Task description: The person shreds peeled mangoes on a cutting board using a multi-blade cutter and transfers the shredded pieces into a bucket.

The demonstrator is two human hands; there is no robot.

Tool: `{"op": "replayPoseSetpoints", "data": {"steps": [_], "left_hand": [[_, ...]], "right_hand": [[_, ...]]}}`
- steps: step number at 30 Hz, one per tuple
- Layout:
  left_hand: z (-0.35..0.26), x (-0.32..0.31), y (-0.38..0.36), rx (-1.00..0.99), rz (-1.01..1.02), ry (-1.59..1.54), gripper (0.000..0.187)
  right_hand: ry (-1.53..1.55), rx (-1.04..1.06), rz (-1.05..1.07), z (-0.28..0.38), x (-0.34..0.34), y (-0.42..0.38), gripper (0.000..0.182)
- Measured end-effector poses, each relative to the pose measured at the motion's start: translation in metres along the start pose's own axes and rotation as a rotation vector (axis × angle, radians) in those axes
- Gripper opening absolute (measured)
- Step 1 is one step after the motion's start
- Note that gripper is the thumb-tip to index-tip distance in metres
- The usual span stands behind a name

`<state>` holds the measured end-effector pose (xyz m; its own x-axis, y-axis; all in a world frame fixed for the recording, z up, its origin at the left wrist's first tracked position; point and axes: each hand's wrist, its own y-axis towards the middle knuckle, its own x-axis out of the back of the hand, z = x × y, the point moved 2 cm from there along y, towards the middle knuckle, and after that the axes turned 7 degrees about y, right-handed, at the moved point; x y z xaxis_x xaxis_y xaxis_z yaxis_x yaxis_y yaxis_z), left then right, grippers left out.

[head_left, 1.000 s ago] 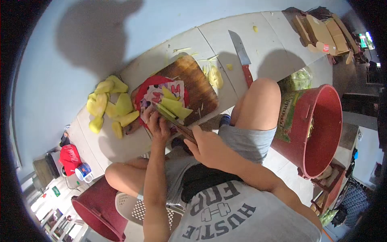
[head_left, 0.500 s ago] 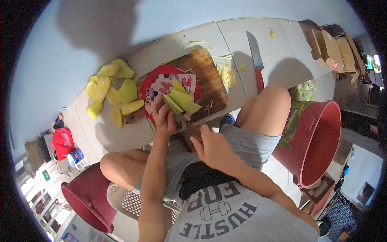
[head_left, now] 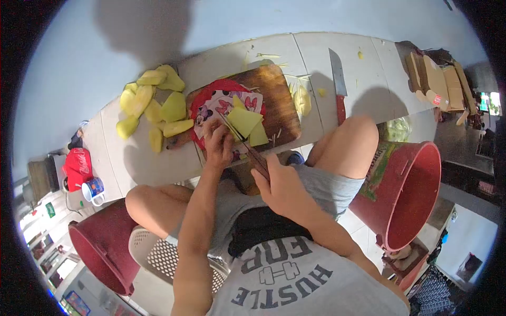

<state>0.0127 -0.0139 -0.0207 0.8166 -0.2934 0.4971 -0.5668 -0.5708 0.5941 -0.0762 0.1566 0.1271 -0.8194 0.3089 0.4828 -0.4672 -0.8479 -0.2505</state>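
My slices (head_left: pixel 243 122) lie on the cloth (head_left: pixel 207 107) over the board (head_left: pixel 283 100), showing broader faces than the narrow fan before. My right hand (head_left: pixel 282 181) grips the knife (head_left: pixel 256 160) by its handle; my left hand (head_left: pixel 218 141) is curled narrow beside the blade, but I cannot tell whether it holds a slice.

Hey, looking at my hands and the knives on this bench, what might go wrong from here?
The blade of the held knife is right beside your left hand, so a slip might nick your fingers.

The red-handled knife lies with its handle next to your right knee; a shift of your leg could knock it.

The pale green slices lie on a patterned cloth, which may slide as you work.
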Motion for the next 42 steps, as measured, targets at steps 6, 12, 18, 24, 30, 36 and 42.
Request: {"op": "replayPoseSetpoints", "data": {"steps": [6, 12, 18, 24, 30, 36, 42], "left_hand": [[0.002, -0.001, -0.003, 0.055, 0.019, -0.046, 0.021], [-0.003, 0.002, 0.004, 0.032, 0.020, -0.048, 0.024], [0.000, 0.003, 0.002, 0.030, 0.023, -0.048, 0.023], [0.006, -0.001, 0.012, 0.032, -0.015, -0.069, 0.015], [-0.004, 0.002, 0.010, -0.026, -0.058, -0.038, 0.015], [-0.008, 0.001, 0.008, 0.001, -0.029, -0.025, 0.021], [-0.027, -0.005, 0.020, 0.163, 0.104, 0.222, 0.037]], "right_hand": [[0.014, 0.004, -0.011, -0.001, -0.005, -0.007, 0.033], [-0.040, 0.031, -0.042, -0.013, -0.012, 0.000, 0.031], [-0.033, 0.031, -0.026, -0.018, -0.021, 0.009, 0.031], [-0.079, 0.018, -0.083, -0.065, -0.058, 0.040, 0.035], [-0.043, 0.015, -0.047, -0.056, -0.040, 0.035, 0.038], [0.024, -0.017, -0.099, -0.040, 0.004, 0.012, 0.040], [0.163, -0.048, -0.358, -0.075, 0.015, 0.010, 0.052]]}}
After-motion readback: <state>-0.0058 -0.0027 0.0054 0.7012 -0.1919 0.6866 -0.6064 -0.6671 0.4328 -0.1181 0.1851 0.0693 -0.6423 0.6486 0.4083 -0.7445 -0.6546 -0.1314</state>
